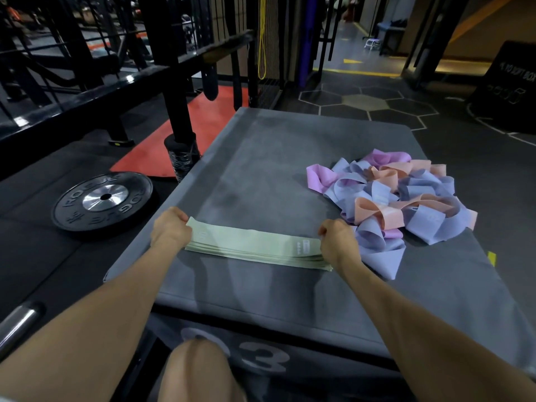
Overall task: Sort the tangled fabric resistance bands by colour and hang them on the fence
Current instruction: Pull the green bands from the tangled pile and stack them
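Green bands (255, 247) lie stacked flat on the grey plyo box (261, 158), near its front edge w/ the tangled pile (394, 198) of lilac, pink & peach bands just beside the stack's right end. Left hand (171, 227) grips the stack's left end, right hand (338, 242) grips the right end, both curled round it. To do it well: keep edges squared & lift both ends together so no loop slips out, then carry to the black fence (162, 68) beyond the box's far left corner.
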A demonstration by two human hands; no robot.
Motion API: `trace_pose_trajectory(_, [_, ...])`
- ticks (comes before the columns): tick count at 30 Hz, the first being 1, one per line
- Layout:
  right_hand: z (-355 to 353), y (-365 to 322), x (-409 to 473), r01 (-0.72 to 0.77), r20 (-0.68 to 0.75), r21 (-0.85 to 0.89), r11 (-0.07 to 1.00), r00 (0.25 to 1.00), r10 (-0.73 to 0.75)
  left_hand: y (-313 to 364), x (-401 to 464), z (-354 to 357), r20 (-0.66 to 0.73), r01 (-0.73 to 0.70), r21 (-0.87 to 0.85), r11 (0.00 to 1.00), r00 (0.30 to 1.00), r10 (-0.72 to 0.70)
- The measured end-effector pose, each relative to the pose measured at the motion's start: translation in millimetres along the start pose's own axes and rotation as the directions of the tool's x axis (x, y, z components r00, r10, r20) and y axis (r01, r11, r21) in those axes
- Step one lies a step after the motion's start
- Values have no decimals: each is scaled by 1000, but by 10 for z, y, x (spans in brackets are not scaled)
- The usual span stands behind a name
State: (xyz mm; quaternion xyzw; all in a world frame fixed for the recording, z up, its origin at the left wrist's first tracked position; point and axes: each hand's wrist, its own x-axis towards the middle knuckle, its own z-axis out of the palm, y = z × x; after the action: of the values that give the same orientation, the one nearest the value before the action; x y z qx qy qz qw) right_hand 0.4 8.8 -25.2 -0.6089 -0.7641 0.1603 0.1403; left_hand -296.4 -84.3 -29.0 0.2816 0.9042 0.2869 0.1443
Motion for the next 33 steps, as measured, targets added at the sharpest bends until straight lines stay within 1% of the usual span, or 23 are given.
trace_pose_trajectory(4, [15, 12, -24, 10, 10, -24, 1000, 1000, -9, 0, -36, -7, 8, -14, 54, 998, 1000, 14])
trace_pose_trajectory(6, [9, 6, -23, 12, 11, -53, 999, 1000, -11, 31, -106, 0, -54, -56, 198, 979, 996, 68])
trace_pose_trajectory(8, [-10, -19, -12, 39, 13, -93, 995, 999, -38, 86, -198, 10, -142, -161, 342, 926, 965, 220])
trace_pose_trajectory(10, [-34, -56, 11, 90, 32, -119, 989, 996, -86, 167, -273, 40, -159, -323, 401, 857, 897, 412])
trace_pose_trajectory(12, [-35, -92, 35, 147, 65, -120, 982, 988, -140, 238, -301, 109, -83, -487, 367, 793, 831, 549])
trace_pose_trajectory(15, [0, -138, 59, 234, 129, -132, 963, 967, -218, 328, -361, 243, 119, -682, 230, 695, 728, 675])
trace_pose_trajectory(16, [9, -144, 53, 258, 168, -133, 957, 957, -235, 339, -382, 284, 196, -713, 197, 673, 701, 686])
trace_pose_trajectory(17, [13, -146, 38, 272, 208, -125, 954, 948, -243, 336, -392, 320, 271, -727, 200, 657, 685, 676])
trace_pose_trajectory(18, [16, -143, 24, 278, 239, -120, 953, 940, -244, 322, -389, 346, 334, -728, 238, 642, 682, 650])
trace_pose_trajectory(20, [25, -128, -5, 284, 260, -106, 953, 933, -249, 266, -360, 365, 390, -707, 319, 631, 705, 592])
trace_pose_trajectory(22, [37, -116, -25, 271, 257, -76, 960, 935, -244, 211, -331, 327, 391, -679, 368, 635, 733, 557])
trace_pose_trajectory(25, [21, -113, -57, 247, 259, -61, 967, 940, -223, 151, -326, 266, 376, -686, 415, 598, 727, 574])
trace_pose_trajectory(33, [-57, -162, -138, 270, 253, -196, 943, 943, -218, 96, -398, 246, 355, -674, 338, 657, 738, 574])
